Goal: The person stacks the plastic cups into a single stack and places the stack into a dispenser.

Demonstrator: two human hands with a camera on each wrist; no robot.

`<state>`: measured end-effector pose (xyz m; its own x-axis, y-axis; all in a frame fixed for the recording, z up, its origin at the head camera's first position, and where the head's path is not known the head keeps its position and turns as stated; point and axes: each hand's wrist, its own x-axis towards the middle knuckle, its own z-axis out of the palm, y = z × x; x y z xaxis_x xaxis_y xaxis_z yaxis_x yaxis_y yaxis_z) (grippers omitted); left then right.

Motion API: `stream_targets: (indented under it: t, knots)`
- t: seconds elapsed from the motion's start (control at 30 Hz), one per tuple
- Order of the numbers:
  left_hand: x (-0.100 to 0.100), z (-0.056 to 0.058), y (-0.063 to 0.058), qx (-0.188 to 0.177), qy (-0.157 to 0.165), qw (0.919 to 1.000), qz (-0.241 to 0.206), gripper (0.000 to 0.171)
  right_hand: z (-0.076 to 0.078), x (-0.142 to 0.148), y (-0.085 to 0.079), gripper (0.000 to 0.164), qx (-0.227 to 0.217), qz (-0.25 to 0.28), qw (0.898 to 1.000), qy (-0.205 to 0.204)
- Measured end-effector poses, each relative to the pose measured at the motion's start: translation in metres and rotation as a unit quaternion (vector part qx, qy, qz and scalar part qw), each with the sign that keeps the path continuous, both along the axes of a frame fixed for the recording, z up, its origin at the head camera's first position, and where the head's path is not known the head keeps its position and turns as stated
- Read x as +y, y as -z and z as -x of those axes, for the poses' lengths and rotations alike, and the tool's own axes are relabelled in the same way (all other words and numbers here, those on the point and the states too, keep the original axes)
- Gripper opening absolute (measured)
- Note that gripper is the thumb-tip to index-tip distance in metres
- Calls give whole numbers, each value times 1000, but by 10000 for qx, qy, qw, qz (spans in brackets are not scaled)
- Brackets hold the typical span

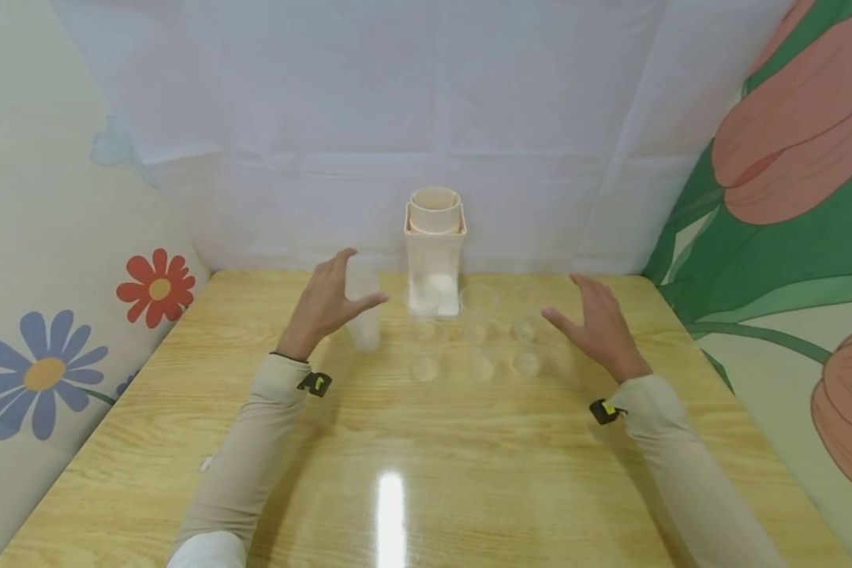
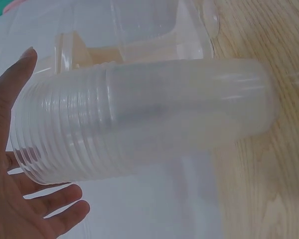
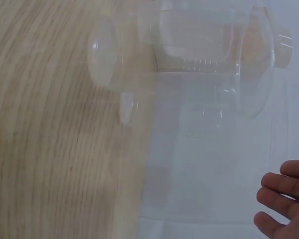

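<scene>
A tall stack of nested clear plastic cups stands upright on the table beside my left hand. In the left wrist view, the fingers of this hand are spread around the rim end of the stack, with the thumb held apart from it. Several single clear cups are set out in rows to the right of the stack. My right hand hovers at the right side of these rows, its thumb spread and nothing held. The right wrist view has its fingers extended, apart from a clear cup.
Behind the cups stands a cream square container with a round opening at its top. A white cloth hangs along the table's back edge. Flower-patterned panels flank both sides. A small white scrap lies near my left forearm on the wooden table.
</scene>
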<state>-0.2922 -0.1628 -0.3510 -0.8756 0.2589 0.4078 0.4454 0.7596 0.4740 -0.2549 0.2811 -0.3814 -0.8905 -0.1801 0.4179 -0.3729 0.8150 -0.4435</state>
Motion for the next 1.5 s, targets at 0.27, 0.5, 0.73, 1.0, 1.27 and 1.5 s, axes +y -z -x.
stream_targets:
  t: [0.27,0.5,0.73,1.0,1.27,1.5]
  knots:
    - [0,-3,1,-204,8,9998,-88,100,-6,1,5,86,-120,31,9999,51]
    - [-3,-4,3,-280,39,9994,-203,103,-9,3,13,82,-231,145,9996,28]
    - [-5,-5,7,-398,0,9989,-244,104,-13,4,18,83,-335,147,9993,39]
    - [-7,-5,9,-364,36,9989,-279,104,-16,5,22,82,-288,99,9995,14]
    - [-9,-6,13,-438,5,9985,-334,103,-20,5,27,80,-478,232,9986,-3]
    - [-10,-7,13,-433,23,9983,-391,103,-23,4,27,81,-613,318,9976,-53]
